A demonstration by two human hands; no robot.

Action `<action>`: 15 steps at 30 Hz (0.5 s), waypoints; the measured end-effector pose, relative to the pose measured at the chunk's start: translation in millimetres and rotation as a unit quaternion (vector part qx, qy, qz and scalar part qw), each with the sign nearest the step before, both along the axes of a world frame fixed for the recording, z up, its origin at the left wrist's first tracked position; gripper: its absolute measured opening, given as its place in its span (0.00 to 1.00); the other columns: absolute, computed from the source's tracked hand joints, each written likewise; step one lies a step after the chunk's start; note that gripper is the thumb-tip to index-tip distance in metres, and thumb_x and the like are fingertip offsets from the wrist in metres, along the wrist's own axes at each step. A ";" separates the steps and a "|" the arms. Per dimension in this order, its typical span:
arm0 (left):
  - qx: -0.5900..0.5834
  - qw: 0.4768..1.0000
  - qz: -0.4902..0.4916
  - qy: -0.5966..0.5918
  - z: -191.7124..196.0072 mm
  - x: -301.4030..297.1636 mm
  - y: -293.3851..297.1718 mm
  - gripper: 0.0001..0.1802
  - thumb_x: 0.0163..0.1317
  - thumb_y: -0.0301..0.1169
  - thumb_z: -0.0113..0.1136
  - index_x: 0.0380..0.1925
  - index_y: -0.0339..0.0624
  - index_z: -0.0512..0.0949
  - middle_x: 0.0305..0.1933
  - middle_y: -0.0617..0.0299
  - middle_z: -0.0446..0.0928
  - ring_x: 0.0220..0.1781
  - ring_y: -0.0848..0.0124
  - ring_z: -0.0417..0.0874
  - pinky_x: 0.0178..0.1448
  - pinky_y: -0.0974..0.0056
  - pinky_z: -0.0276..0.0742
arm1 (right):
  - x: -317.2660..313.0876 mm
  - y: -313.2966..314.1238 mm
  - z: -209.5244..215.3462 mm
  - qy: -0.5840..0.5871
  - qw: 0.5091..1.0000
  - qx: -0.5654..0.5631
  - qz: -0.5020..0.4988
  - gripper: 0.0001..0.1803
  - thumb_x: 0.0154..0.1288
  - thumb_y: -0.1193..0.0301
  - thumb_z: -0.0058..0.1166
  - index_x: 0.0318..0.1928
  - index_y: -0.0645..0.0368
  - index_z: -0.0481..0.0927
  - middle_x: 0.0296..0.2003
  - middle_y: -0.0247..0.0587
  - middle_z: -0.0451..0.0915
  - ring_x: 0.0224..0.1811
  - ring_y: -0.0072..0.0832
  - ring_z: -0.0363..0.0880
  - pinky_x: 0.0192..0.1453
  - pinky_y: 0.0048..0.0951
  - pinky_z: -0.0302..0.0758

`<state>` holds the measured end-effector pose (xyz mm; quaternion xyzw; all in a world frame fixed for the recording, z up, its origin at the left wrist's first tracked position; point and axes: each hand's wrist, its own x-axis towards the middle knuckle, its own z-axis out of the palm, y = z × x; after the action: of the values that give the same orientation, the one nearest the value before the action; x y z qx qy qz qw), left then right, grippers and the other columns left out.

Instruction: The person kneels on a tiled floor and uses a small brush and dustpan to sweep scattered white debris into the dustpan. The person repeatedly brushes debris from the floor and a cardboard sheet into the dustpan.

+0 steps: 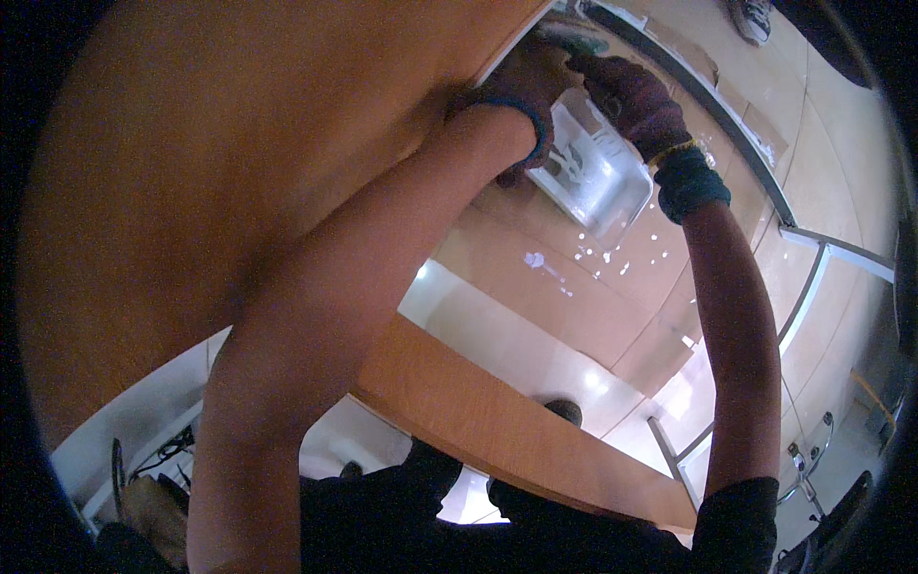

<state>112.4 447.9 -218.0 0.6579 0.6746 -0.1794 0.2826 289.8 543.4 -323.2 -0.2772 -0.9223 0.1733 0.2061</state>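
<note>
Upper centre, shallow paint tray point(612, 187): shiny, white-smeared inside; lies between both hands, probably so either can reach it.
Left hand point(524, 103): gloved, at tray's left side, close by the wooden panel point(191, 191); fingers mostly shadowed, grip cannot be told.
Right hand point(639, 100): gloved, just above tray's upper-right edge; fingers bent toward upper left, near a blurred greenish item point(579, 40); whether it grasps anything is unclear.
Cardboard point(622, 316): under tray, likely floor protection; white spots point(535, 259) below tray, centre of frame.
</note>
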 end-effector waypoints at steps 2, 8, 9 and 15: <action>-0.006 1.000 0.002 -0.001 -0.8 0.3 -1.7 0.21 0.43 0.34 0.60 0.40 0.35 0.79 0.40 0.44 0.80 0.43 0.54 0.82 0.49 0.57 0.78 | -0.2 -9.6 18.5 -0.045 0.999 0.012 0.004 0.22 0.58 0.74 0.50 0.55 0.50 0.73 0.48 0.46 0.77 0.51 0.43 0.74 0.56 0.35 0.70; -0.010 1.000 0.008 -0.002 2.1 -0.1 -0.4 0.21 0.43 0.34 0.60 0.39 0.35 0.79 0.40 0.44 0.80 0.43 0.54 0.82 0.49 0.57 0.78 | -7.5 -19.0 51.5 -0.105 0.993 0.059 0.008 0.23 0.57 0.71 0.49 0.56 0.47 0.72 0.47 0.47 0.76 0.50 0.45 0.74 0.54 0.38 0.71; -0.011 1.000 0.008 -0.002 2.3 0.9 -1.0 0.21 0.43 0.34 0.60 0.39 0.35 0.79 0.40 0.44 0.80 0.43 0.54 0.82 0.49 0.57 0.78 | -7.5 -16.8 48.6 -0.124 0.991 0.051 -0.007 0.23 0.57 0.71 0.49 0.56 0.47 0.72 0.47 0.47 0.76 0.49 0.45 0.74 0.53 0.39 0.72; -0.015 1.000 0.011 -0.002 3.8 -0.5 -2.0 0.21 0.43 0.34 0.60 0.39 0.34 0.79 0.40 0.44 0.80 0.43 0.54 0.82 0.49 0.57 0.78 | -1.3 -14.4 33.7 -0.100 0.995 0.006 -0.021 0.22 0.58 0.71 0.50 0.55 0.47 0.72 0.47 0.48 0.76 0.49 0.46 0.74 0.52 0.38 0.72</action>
<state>111.9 445.9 -214.2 0.6467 0.6784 -0.1846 0.2957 288.5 529.1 -289.4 -0.3112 -0.9333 0.1348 0.1184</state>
